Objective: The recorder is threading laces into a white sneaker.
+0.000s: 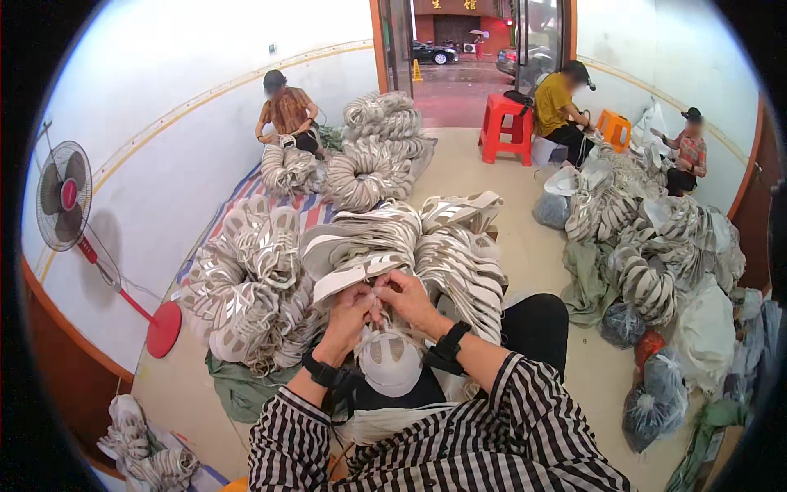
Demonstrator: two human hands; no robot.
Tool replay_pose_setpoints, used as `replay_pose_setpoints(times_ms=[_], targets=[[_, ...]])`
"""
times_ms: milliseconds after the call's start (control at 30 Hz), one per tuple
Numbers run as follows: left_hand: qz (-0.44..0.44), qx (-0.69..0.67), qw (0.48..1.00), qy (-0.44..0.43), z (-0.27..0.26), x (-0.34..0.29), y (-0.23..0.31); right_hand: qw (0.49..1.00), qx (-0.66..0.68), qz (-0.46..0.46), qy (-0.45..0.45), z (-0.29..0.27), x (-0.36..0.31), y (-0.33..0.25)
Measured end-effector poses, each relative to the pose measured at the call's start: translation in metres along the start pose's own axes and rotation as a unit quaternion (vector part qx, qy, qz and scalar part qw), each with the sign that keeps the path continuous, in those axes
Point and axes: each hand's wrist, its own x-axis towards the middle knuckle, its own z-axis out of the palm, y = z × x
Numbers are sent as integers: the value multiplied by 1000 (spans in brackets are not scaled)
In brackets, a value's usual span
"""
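A pale grey-white shoe upper [389, 365] rests upright in my lap, its rounded toe towards me. Just beyond its toe, my left hand [352, 313] and my right hand [406, 300] meet with fingers pinched together. Thin pale strands, seemingly laces, show below the fingertips; what exactly they pinch is too small to make out. Right past my hands stands a big stack of beige and white shoe uppers [455, 258], packed side by side. Another upper [357, 275] lies across the stack's near end, close against my fingers.
More bundled uppers [254, 287] are heaped at my left, beside a red-based standing fan [164, 328]. Three people sit working farther off, near a red stool [507, 129] and an orange stool [613, 129]. Bundles and plastic bags [656, 394] line the right side. A doorway opens ahead.
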Motion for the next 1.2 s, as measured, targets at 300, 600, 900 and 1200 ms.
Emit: replay_pose_setpoints(times_ms=[300,600,900,1200], targets=[[-28,51,998,-10,-8,1,-4,998,-66,12,17,-13,5,3],[3,179,980,-85,48,-56,83,982,-185,28,40,-6,7,9],[537,609,577,87,57,-37,273,978,-185,92,-21,-13,12,9],[517,636,568,75,60,15,272,988,14,135,-74,-8,-13,-23]])
